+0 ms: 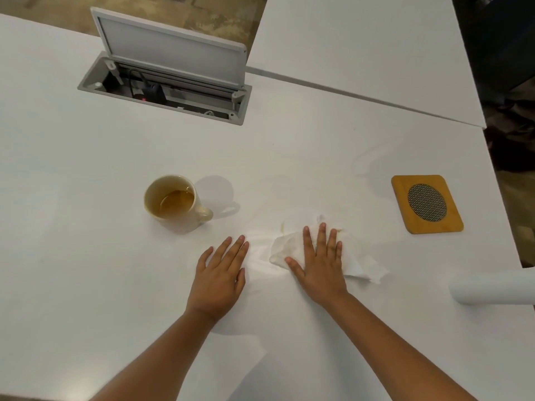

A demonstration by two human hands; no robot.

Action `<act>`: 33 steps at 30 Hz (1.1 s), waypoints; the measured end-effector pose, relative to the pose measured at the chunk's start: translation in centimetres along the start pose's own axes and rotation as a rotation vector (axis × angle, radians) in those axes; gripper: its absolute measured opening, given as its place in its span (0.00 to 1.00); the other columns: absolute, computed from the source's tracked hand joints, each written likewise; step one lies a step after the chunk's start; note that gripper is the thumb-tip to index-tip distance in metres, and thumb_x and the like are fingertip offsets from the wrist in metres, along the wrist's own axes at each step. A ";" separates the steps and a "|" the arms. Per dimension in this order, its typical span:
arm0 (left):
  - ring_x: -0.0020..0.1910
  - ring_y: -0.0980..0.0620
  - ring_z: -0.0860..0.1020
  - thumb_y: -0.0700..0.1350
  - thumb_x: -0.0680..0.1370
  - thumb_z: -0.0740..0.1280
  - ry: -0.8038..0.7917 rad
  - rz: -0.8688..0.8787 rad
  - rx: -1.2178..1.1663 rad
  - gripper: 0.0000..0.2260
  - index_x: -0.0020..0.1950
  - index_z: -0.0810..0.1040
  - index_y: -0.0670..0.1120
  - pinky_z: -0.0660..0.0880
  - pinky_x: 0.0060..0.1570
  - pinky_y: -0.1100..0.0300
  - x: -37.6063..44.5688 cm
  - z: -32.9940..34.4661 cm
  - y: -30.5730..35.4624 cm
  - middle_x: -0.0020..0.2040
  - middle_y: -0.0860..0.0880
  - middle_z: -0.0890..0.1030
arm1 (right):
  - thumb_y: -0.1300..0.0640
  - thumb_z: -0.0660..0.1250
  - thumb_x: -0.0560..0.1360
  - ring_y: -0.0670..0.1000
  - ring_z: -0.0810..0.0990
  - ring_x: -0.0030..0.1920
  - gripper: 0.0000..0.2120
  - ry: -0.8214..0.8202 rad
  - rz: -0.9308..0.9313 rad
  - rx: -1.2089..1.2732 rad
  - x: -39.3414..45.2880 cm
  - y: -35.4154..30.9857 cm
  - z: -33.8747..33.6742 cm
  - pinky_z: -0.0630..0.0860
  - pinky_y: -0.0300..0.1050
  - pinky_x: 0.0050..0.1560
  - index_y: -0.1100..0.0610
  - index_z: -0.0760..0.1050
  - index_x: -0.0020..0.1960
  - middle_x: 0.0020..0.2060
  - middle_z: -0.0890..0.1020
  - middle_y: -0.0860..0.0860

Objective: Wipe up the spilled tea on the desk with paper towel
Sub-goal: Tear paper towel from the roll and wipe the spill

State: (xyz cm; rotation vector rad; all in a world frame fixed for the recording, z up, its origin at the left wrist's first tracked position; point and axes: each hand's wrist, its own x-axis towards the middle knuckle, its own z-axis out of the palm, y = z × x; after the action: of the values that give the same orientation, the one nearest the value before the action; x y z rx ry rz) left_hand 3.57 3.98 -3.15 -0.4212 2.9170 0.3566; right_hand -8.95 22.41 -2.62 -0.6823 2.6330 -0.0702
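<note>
White desk [86, 285], broad and matte, with a second desktop abutting at the rear right. Cable well [165, 91], grey lid raised, set into the far left. Paper towel roll [492, 287] lying at the right edge. Wooden coaster [427, 204], mesh centre, right. Cream mug [175, 204] part full of tea, left of centre. Left hand [221, 273]: flat, fingers extended, palm on bare desk. Right hand [320, 261]: flat, fingers spread, pressing crumpled, tea-stained paper towel [359, 264] onto the desk; faint wet smear [260, 250] between the hands.

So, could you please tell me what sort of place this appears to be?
Probably an office or meeting room: a large white desk with an open grey flip-up cable box holding plugged-in power leads, and a second white desk butted against it.
</note>
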 end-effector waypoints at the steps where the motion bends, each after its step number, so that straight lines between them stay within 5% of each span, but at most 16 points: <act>1: 0.70 0.50 0.69 0.55 0.80 0.39 -0.005 0.001 0.004 0.26 0.71 0.66 0.50 0.63 0.67 0.49 0.0 0.0 -0.1 0.71 0.52 0.70 | 0.25 0.23 0.61 0.58 0.30 0.72 0.48 -0.022 -0.057 -0.029 -0.1 0.7 -0.4 0.33 0.56 0.71 0.51 0.32 0.73 0.71 0.30 0.55; 7: 0.71 0.51 0.67 0.54 0.80 0.41 -0.023 -0.014 0.014 0.24 0.72 0.64 0.51 0.57 0.71 0.53 -0.2 0.3 -0.3 0.72 0.53 0.68 | 0.32 0.35 0.73 0.44 0.41 0.76 0.31 -0.131 -0.419 -0.182 -0.2 7.7 -4.1 0.43 0.45 0.76 0.43 0.39 0.74 0.74 0.42 0.42; 12: 0.70 0.51 0.69 0.55 0.80 0.40 -0.021 -0.009 0.003 0.26 0.71 0.66 0.51 0.60 0.67 0.50 -0.2 0.2 -0.3 0.71 0.53 0.69 | 0.31 0.49 0.74 0.41 0.41 0.75 0.35 -0.155 -0.457 -0.187 -1.7 9.9 -4.0 0.41 0.45 0.74 0.42 0.42 0.75 0.75 0.45 0.41; 16: 0.70 0.51 0.68 0.55 0.80 0.39 -0.020 -0.005 0.002 0.26 0.72 0.65 0.51 0.56 0.70 0.54 -0.2 0.1 -0.4 0.71 0.53 0.69 | 0.61 0.55 0.74 0.42 0.47 0.75 0.31 -0.089 -0.424 -0.051 -3.8 11.3 -3.1 0.52 0.45 0.75 0.46 0.53 0.74 0.74 0.52 0.42; 19: 0.70 0.51 0.68 0.55 0.80 0.40 -0.021 -0.009 0.006 0.26 0.72 0.65 0.50 0.53 0.68 0.55 -0.2 0.1 -0.3 0.71 0.53 0.69 | 0.74 0.58 0.70 0.43 0.56 0.73 0.36 0.037 -0.307 0.062 -4.6 11.3 -2.5 0.73 0.36 0.59 0.47 0.59 0.72 0.72 0.57 0.41; 22: 0.70 0.51 0.67 0.55 0.80 0.39 -0.012 -0.012 0.001 0.26 0.72 0.65 0.51 0.57 0.70 0.54 -0.3 0.2 -0.3 0.72 0.53 0.68 | 0.74 0.62 0.70 0.48 0.63 0.70 0.31 0.181 -0.262 0.134 -4.4 9.9 -1.9 0.74 0.31 0.48 0.52 0.68 0.69 0.68 0.64 0.42; 25: 0.71 0.51 0.67 0.55 0.80 0.39 -0.005 -0.002 0.000 0.26 0.72 0.65 0.51 0.53 0.69 0.55 -0.3 0.3 -0.3 0.72 0.53 0.68 | 0.71 0.58 0.76 0.50 0.64 0.71 0.23 0.248 -0.030 0.296 -4.5 7.4 -1.0 0.66 0.34 0.62 0.55 0.70 0.68 0.68 0.68 0.46; 27: 0.71 0.51 0.67 0.54 0.80 0.39 -0.004 0.001 0.008 0.26 0.72 0.65 0.50 0.52 0.68 0.55 -0.3 0.2 -0.3 0.72 0.52 0.68 | 0.70 0.58 0.76 0.54 0.70 0.68 0.20 0.260 0.067 0.314 -4.7 5.1 -0.5 0.69 0.42 0.63 0.58 0.72 0.66 0.66 0.73 0.53; 31: 0.71 0.51 0.67 0.53 0.79 0.47 0.016 0.005 0.011 0.23 0.72 0.65 0.51 0.52 0.68 0.55 -0.4 0.2 -0.3 0.72 0.53 0.68 | 0.72 0.70 0.59 0.57 0.85 0.45 0.20 0.234 -0.046 0.217 -5.1 -0.3 0.7 0.79 0.41 0.35 0.62 0.82 0.51 0.48 0.85 0.59; 33: 0.71 0.51 0.67 0.53 0.79 0.45 0.033 0.003 0.020 0.23 0.72 0.66 0.51 0.56 0.69 0.54 -0.4 0.3 -0.3 0.72 0.53 0.68 | 0.70 0.74 0.57 0.59 0.84 0.48 0.24 0.138 -0.043 0.091 -5.4 -3.0 1.0 0.80 0.44 0.35 0.64 0.80 0.53 0.51 0.83 0.62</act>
State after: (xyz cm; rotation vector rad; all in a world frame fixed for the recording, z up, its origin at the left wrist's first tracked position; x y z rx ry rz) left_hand 4.04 3.90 -3.38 -0.4243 2.9513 0.3235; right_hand -2.90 22.44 -1.03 -0.7266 2.7267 -0.2568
